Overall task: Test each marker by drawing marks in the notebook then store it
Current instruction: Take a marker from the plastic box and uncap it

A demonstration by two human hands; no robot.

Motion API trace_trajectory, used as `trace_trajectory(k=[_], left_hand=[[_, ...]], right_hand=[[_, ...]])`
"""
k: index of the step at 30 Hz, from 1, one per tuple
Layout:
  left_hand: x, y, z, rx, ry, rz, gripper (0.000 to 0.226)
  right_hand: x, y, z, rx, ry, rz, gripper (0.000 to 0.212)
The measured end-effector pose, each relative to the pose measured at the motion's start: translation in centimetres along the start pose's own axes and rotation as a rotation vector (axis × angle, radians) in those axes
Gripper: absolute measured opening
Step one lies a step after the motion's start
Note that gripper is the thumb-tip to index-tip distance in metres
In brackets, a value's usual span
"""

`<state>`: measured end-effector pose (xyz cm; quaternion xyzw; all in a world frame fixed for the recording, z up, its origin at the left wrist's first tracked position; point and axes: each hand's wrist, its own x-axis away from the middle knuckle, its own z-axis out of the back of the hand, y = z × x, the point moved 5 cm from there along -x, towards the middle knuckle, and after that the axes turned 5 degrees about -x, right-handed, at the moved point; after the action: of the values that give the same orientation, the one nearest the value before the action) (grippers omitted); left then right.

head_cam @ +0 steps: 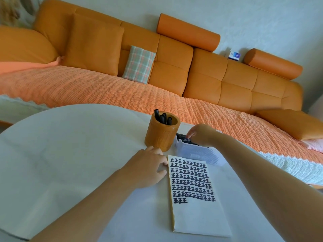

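Reaching into the clear box (pixel 197 151) beside the holder (pixel 160 135), right hand (pixel 202 134) fingers (pixel 189 132) perhaps pinch a marker (pixel 181 137); four markers (pixel 163 117) stored, notebook (pixel 197 212) mostly filled.

This is a home living room. Past the far edge of the pale round worktop (pixel 70 137), a long orange sofa (pixel 218 81) stands against a plain white wall (pixel 244 18). Its seat, just beyond the right hand (pixel 201 135), is draped in an orange woven throw (pixel 104 91). Far beyond the left hand (pixel 148 165), a large orange cushion (pixel 94 44) and a small plaid pillow (pixel 139 64) lean on the backrest. Two orange bolsters (pixel 188 33) lie along the backrest top, with a small blue-and-white box (pixel 234 55) between them. Another orange cushion (pixel 293 123) lies on the seat, off to the right of the right hand.
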<state>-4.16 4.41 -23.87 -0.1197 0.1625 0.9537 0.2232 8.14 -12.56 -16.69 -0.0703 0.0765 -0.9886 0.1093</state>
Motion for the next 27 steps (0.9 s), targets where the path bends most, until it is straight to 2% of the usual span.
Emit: trace_trajectory(k=[4, 8, 11, 13, 15, 17, 21, 27], left_hand=[[-0.4, -0.2, 0.6, 0.022, 0.107, 0.061, 0.022], [-0.9, -1.5, 2.9, 0.087, 0.396, 0.204, 0.007], [-1.2, -3.4, 3.9, 0.195, 0.552, 0.345, 0.024], [-1.8, -4.4, 3.8, 0.315, 0.559, 0.406, 0.048], [-2.5, -5.0, 3.3, 0.446, 0.490, 0.459, 0.071], [-3.3, -5.1, 2.5, 0.516, 0.419, 0.467, 0.082], [-4.0, -5.1, 1.6, 0.584, 0.382, 0.421, 0.081], [-3.9, -5.3, 1.4, 0.507, 0.442, 0.471, 0.076]], right_hand=[[-0.6, 0.5, -0.2, 0.037, -0.037, 0.003, 0.043], [-1.4, 0.7, -0.8, 0.083, -0.059, 0.008, 0.047], [-1.5, 0.6, -1.1, 0.121, -0.097, 0.042, 0.042], [-1.5, 0.7, -1.0, 0.109, -0.104, 0.043, 0.040], [-1.5, 0.8, -0.9, 0.105, -0.102, 0.040, 0.038], [-1.6, 1.0, -0.9, 0.104, -0.098, 0.045, 0.036], [-1.6, 1.1, -0.4, 0.083, -0.050, 0.092, 0.028], [-0.9, 0.9, 0.3, 0.063, 0.011, 0.144, 0.020]])
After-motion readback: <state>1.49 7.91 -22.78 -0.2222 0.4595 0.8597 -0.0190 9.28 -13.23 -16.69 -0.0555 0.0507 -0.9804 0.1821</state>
